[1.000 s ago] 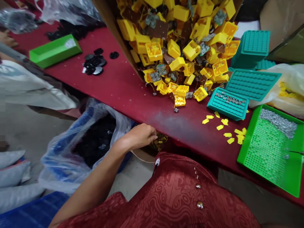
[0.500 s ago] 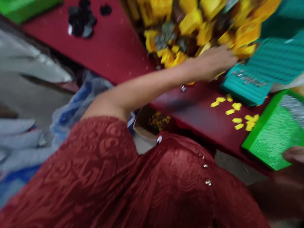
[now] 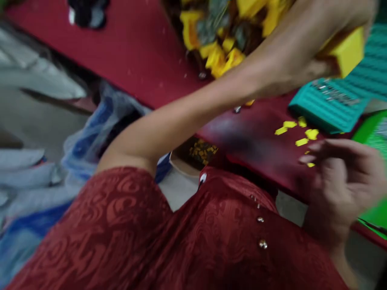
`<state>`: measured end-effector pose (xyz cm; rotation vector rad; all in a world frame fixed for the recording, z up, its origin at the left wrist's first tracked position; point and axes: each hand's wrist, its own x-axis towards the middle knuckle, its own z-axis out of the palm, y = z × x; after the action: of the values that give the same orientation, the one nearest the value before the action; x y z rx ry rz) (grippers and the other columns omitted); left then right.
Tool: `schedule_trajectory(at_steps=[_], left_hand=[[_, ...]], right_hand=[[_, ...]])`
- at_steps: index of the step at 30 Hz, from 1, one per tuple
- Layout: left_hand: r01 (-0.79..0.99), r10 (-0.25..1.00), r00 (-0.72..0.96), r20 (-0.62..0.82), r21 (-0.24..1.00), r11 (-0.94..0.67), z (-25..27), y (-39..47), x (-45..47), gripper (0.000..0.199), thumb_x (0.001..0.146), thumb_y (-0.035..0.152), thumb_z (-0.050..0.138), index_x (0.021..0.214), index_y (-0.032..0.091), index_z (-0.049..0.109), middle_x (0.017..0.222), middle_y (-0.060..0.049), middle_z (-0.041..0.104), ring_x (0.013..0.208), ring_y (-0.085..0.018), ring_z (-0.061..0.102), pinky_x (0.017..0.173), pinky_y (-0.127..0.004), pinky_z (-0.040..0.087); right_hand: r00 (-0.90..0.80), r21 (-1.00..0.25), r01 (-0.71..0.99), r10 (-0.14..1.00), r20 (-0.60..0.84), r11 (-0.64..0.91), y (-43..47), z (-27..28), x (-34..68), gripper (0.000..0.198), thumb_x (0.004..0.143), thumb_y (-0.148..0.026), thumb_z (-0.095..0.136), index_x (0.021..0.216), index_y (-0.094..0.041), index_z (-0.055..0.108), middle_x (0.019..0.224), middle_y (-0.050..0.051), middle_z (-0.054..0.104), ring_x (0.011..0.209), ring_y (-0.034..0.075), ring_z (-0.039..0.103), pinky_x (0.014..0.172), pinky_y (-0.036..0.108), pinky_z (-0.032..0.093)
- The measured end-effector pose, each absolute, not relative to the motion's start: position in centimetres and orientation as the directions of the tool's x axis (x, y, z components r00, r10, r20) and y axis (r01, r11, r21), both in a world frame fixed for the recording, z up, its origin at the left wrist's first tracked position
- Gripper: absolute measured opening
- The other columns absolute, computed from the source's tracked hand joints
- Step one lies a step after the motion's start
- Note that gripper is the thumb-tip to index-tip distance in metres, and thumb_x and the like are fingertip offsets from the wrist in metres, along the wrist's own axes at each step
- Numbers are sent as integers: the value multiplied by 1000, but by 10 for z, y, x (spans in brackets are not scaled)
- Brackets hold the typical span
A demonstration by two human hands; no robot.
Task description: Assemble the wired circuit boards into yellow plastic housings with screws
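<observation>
My left hand [image 3: 326, 52] is raised at the upper right, its fingers wrapped round a yellow plastic block-shaped part [image 3: 350, 52] with a hollow side. My right hand [image 3: 347, 181] hovers at the right with bent fingers held apart. Its fingertips are close to several small flat yellow pieces [image 3: 301, 142] scattered on the red tabletop. Nothing shows between those fingers, though blur hides detail. Under my left hand is a teal ribbed tray [image 3: 325, 106] with small metal pins [image 3: 335, 92] lying on it.
A heap of yellow parts [image 3: 216, 60] lies at the top. Black discs [image 3: 87, 14] rest on the red table [image 3: 136, 52]. A green tray [image 3: 375, 205] stands at the right, partly behind my right hand. Below the table edge, a carton [image 3: 184, 165] holds small yellow pieces.
My left hand has left the heap and moved right and closer, now with a yellow part in it. My right hand has moved left from the green tray toward the small yellow pieces.
</observation>
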<state>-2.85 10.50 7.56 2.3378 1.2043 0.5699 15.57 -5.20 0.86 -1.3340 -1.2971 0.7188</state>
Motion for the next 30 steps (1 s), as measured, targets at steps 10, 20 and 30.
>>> schedule_trajectory(at_steps=[10, 20, 30], left_hand=[[-69, 850, 527, -17, 996, 62, 44, 81, -16, 22, 83, 23, 81, 103, 15, 77, 95, -3, 78, 82, -16, 72, 72, -28, 57], [9, 888, 451, 92, 994, -107, 3, 35, -51, 47, 83, 28, 81, 129, 20, 75, 143, -12, 73, 130, -27, 71, 109, -42, 61], [-57, 866, 358, 348, 934, -352, -31, -4, -61, 73, 95, 26, 76, 161, 38, 48, 156, -7, 65, 142, -31, 67, 112, -47, 63]], right_hand=[[-380, -782, -445, 883, -276, -436, 3, -13, 141, 73, 84, -85, 72, 116, -20, 61, 107, 10, 78, 78, 17, 76, 59, 26, 64], [-166, -952, -146, 955, -245, -270, -19, -20, 158, 51, 81, -48, 89, 115, -20, 64, 93, 2, 75, 68, 10, 70, 61, 21, 66], [-143, -884, 451, 987, 68, 126, -30, -27, 171, 36, 93, -27, 65, 126, -14, 70, 93, 5, 75, 80, 11, 74, 75, 22, 64]])
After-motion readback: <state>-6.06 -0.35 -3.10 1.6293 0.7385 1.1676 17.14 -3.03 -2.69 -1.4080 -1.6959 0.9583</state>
